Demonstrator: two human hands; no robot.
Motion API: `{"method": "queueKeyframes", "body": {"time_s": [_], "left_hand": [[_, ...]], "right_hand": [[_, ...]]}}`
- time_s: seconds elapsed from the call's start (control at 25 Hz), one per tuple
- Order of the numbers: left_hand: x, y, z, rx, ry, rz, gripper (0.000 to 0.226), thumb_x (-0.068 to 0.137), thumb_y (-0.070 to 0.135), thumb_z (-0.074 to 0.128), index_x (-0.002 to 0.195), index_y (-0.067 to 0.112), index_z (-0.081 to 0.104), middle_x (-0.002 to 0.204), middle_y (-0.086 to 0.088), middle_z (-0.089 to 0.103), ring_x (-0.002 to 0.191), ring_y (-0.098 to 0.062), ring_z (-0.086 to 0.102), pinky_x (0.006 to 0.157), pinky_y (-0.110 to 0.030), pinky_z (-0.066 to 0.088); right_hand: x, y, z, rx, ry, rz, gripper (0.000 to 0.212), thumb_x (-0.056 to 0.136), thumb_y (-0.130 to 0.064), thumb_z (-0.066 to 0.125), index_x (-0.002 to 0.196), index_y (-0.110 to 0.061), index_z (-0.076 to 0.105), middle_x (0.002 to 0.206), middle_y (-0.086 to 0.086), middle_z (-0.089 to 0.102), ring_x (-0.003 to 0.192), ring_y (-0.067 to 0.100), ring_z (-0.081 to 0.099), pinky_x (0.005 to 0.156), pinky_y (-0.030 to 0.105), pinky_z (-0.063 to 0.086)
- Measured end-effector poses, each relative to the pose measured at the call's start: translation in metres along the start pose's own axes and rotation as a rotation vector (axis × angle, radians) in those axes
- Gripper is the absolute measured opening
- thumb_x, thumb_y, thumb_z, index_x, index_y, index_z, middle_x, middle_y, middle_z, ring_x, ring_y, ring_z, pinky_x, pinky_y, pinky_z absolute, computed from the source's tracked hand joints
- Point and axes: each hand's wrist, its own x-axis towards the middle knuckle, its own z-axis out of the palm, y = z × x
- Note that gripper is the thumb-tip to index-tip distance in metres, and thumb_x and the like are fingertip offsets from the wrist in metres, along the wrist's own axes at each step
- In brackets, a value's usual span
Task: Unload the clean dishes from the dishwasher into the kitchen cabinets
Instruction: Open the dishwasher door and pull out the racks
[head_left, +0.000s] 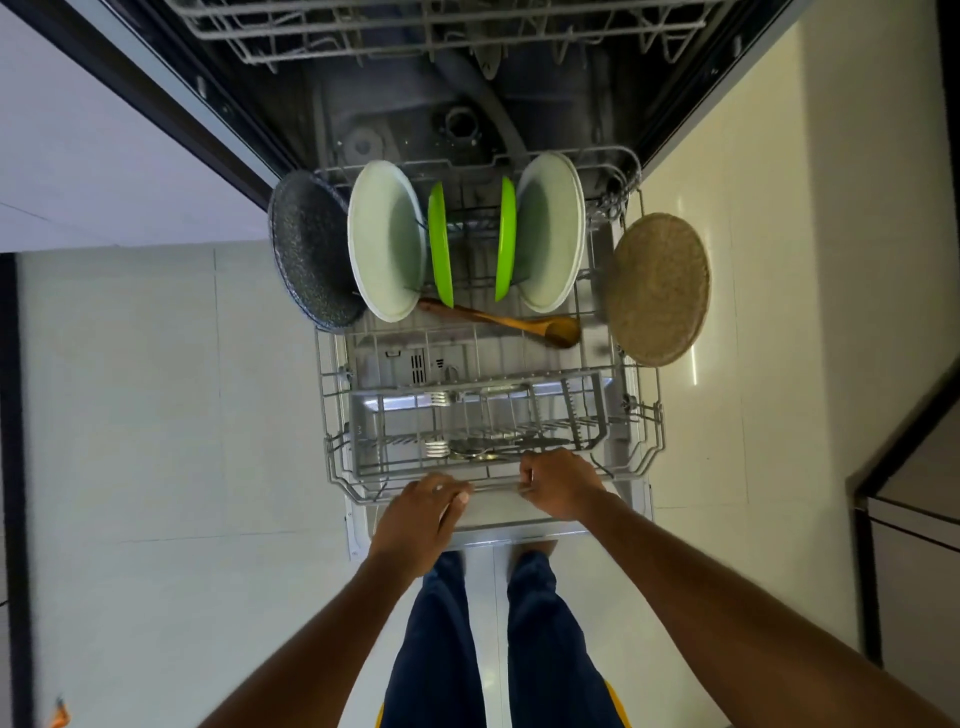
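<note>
Both hands curl over the front rail of the pulled-out lower rack (644, 457): the left hand (423, 512) with fingers pressed together over the wire, the right hand (558, 486) closed around it, its fingertips hidden underneath. Standing in the rack's far half are a dark speckled pan (311, 249), two pale plates (384, 244), two green plates (440, 244) and a round woven mat (657, 288), with a wooden spoon (514, 325) lying before them. The cutlery (467, 447) in the front basket is blurred and hard to sort, and the upper rack (441, 31) is cut off at the top.
</note>
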Motion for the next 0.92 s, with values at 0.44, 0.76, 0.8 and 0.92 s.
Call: {"method": "queueKeyframes", "body": {"time_s": [0.44, 0.76, 0.8, 0.92], "left_hand": [[-0.01, 0.009, -0.005, -0.087, -0.187, -0.06, 0.043, 0.107, 0.05, 0.041, 0.146, 0.036, 0.053, 0.148, 0.009, 0.058, 0.133, -0.011, 0.056, 0.111, -0.03, 0.046], [0.006, 0.028, -0.095, -0.013, -0.036, 0.083, 0.036, 0.106, 0.023, 0.045, 0.128, 0.049, 0.056, 0.11, 0.018, 0.061, 0.098, -0.005, 0.063, 0.087, -0.031, 0.055], [0.013, 0.034, -0.124, -0.078, 0.095, 0.096, 0.038, 0.105, 0.021, 0.049, 0.127, 0.051, 0.054, 0.11, 0.019, 0.057, 0.097, -0.003, 0.06, 0.086, -0.03, 0.052], [0.045, 0.061, -0.234, -0.025, 0.578, 0.181, 0.042, 0.105, 0.024, 0.053, 0.147, 0.023, 0.047, 0.132, -0.001, 0.055, 0.116, -0.018, 0.057, 0.095, -0.038, 0.052]], "right_hand": [[-0.034, -0.007, 0.003, -0.048, -0.151, -0.073, 0.021, 0.091, -0.052, 0.066, 0.095, -0.032, 0.06, 0.099, -0.001, 0.065, 0.116, 0.027, 0.057, 0.101, 0.04, 0.049], [-0.042, -0.045, -0.089, 0.242, 0.145, -0.131, 0.024, 0.099, -0.037, 0.064, 0.122, -0.03, 0.061, 0.122, 0.001, 0.064, 0.111, 0.019, 0.064, 0.097, 0.037, 0.056], [-0.045, -0.052, -0.124, 0.232, 0.331, -0.163, 0.022, 0.099, -0.031, 0.064, 0.121, -0.026, 0.064, 0.121, 0.002, 0.065, 0.109, 0.019, 0.065, 0.093, 0.035, 0.056], [-0.048, -0.07, -0.248, 0.137, 0.962, -0.299, 0.026, 0.098, -0.021, 0.064, 0.122, -0.013, 0.066, 0.125, 0.01, 0.063, 0.107, 0.026, 0.063, 0.085, 0.037, 0.057]]}}
